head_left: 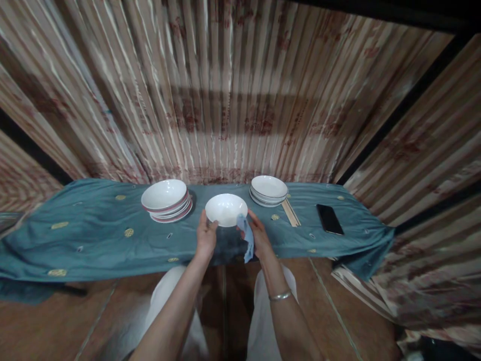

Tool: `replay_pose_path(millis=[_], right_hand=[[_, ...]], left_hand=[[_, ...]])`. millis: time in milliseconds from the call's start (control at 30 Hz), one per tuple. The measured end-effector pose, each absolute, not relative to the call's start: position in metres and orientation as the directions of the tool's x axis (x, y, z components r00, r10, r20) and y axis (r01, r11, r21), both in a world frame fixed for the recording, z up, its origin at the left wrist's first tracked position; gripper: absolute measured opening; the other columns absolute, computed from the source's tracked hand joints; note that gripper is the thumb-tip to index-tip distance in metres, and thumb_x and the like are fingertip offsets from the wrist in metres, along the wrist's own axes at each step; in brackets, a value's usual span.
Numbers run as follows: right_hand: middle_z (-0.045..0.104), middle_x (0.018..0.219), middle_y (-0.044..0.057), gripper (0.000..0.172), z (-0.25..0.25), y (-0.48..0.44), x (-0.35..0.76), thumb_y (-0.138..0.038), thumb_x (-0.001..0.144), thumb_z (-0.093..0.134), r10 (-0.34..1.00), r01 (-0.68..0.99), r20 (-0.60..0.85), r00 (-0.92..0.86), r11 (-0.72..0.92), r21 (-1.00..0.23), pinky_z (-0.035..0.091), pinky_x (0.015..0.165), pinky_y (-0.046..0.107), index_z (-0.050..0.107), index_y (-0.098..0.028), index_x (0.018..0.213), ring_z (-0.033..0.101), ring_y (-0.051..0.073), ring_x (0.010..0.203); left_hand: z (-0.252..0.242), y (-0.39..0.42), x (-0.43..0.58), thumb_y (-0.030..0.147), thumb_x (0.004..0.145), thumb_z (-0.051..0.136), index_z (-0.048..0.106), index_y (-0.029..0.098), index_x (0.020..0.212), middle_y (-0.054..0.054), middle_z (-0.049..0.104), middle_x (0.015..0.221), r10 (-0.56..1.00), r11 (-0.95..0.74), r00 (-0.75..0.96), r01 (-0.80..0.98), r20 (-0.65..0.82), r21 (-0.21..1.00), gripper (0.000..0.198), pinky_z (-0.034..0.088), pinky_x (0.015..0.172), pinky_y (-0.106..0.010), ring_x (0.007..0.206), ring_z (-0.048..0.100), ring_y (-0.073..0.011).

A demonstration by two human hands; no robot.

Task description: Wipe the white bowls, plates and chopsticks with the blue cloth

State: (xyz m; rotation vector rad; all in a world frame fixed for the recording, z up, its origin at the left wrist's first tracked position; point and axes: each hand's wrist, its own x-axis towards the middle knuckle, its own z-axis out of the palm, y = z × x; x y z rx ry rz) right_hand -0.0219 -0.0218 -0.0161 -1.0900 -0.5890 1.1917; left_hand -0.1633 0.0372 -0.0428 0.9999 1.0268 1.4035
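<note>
A white bowl (226,209) is held between my two hands over the front half of the cloth-covered table. On its left rim my left hand (206,234) is closed, thumb over the edge and fingers underneath. My right hand (259,234) grips the right side of the bowl together with a light blue cloth (247,238). Part of that cloth lies over the bowl's rim and the rest hangs down. To the left stands a stack of bowls and plates (165,196) with reddish rims. A stack of white plates (269,187) with dark rims is at the right.
Wooden chopsticks (290,213) lie beside the right stack. Farther right is a black phone (329,219). A teal patterned tablecloth (105,240) covers the narrow table. Behind it hangs a pleated curtain (233,100), with dark frame bars (379,135) at the sides.
</note>
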Motion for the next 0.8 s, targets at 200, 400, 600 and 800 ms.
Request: replay_pose_path(millis=[200,400,600,800], right_hand=[[0.063,0.053,-0.005,0.082,-0.042,-0.028,-0.017,-0.038,0.062,0.067,0.912,-0.430,-0.212,0.350,-0.044,-0.902,0.033,0.042,0.022,0.044,-0.019,0.139,0.047,0.011,0.042],[0.063,0.052,-0.005,0.078,-0.062,-0.031,-0.015,-0.036,0.064,0.065,0.895,-0.423,-0.226,0.385,-0.046,-0.905,0.034,0.040,0.021,0.046,-0.018,0.138,0.048,0.011,0.041],[0.065,0.058,-0.003,0.072,-0.064,-0.036,-0.010,-0.039,0.066,0.065,0.890,-0.357,-0.236,0.390,-0.090,-0.930,0.036,0.043,0.023,0.050,-0.018,0.133,0.050,0.013,0.045],[0.069,0.079,0.003,0.053,-0.053,-0.038,0.003,-0.036,0.077,0.055,0.823,0.057,0.013,0.568,-0.023,-0.998,0.047,0.062,0.029,0.055,-0.017,0.127,0.059,0.018,0.067]], left_hand=[[-0.050,0.026,-0.157,0.019,0.067,0.065,0.050,0.021,0.134,-0.010,0.062,0.123,0.980,0.162,-0.068,-0.290,-0.189,0.943,0.069,0.051,0.087,-0.038,0.105,0.061,-0.0238],[-0.061,0.023,-0.160,0.021,0.062,0.069,0.052,0.026,0.130,-0.007,0.060,0.122,0.977,0.202,0.004,-0.336,-0.213,0.920,0.070,0.053,0.079,-0.035,0.091,0.062,-0.0185],[-0.062,0.024,-0.166,0.022,0.060,0.072,0.055,0.028,0.127,-0.003,0.066,0.105,0.979,0.203,0.068,-0.378,-0.192,0.903,0.070,0.053,0.082,-0.040,0.093,0.062,-0.0205],[-0.060,0.023,-0.169,0.023,0.060,0.075,0.056,0.032,0.124,-0.004,0.057,0.130,0.976,0.219,0.083,-0.374,-0.202,0.901,0.068,0.054,0.084,-0.040,0.110,0.058,-0.0248]])
